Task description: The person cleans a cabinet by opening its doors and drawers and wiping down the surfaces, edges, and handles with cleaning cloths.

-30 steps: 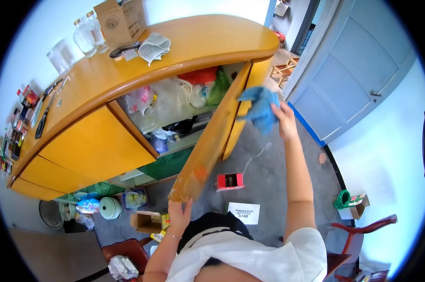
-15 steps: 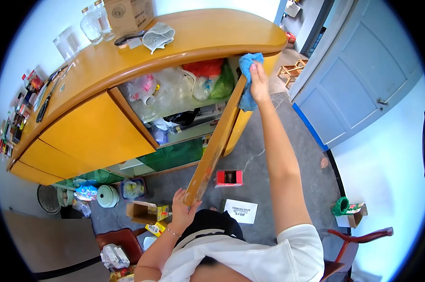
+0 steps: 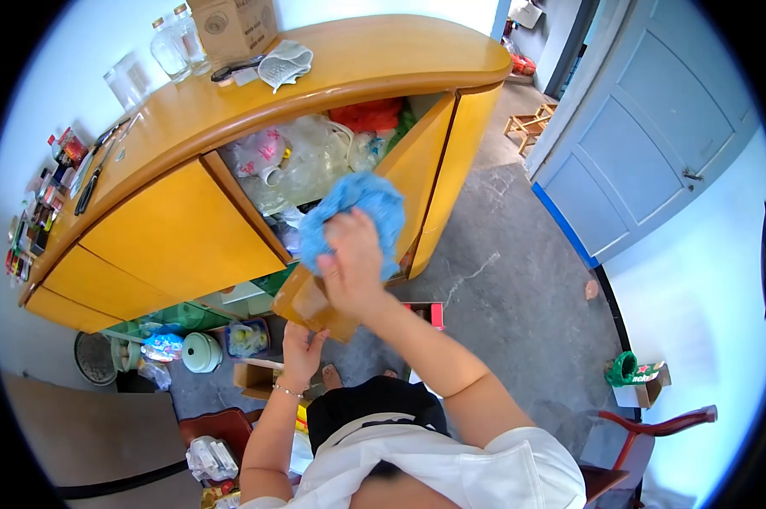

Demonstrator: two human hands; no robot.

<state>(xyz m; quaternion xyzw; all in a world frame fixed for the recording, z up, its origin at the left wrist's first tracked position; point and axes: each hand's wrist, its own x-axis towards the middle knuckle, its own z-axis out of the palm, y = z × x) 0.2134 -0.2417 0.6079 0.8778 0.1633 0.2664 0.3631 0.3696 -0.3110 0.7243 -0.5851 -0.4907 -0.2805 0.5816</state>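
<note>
My right hand point(image 3: 354, 267) is closed around a bunched blue cloth point(image 3: 378, 197) and presses it over the yellow cabinet door point(image 3: 421, 174), which stands swung out from the cabinet. At the door's near end, my left hand point(image 3: 300, 352) grips the edge, its fingers partly hidden by the door. The cloth and right hand cover the middle of the door. Behind it, the open compartment holds plastic bags point(image 3: 302, 161), a red bag point(image 3: 366, 116) and other things.
Glass bottles point(image 3: 171, 51), a cardboard box point(image 3: 234, 32) and a folded mesh cloth point(image 3: 284, 65) sit on the cabinet top. On the floor are a lidded pot point(image 3: 200, 352), an open carton point(image 3: 254, 379) and a red box point(image 3: 436, 314). A chair point(image 3: 629, 441) stands at right.
My right hand has brought the blue cloth from the door's far edge to its near part. The door has turned to the left, and my left hand has shifted left with its near end.
</note>
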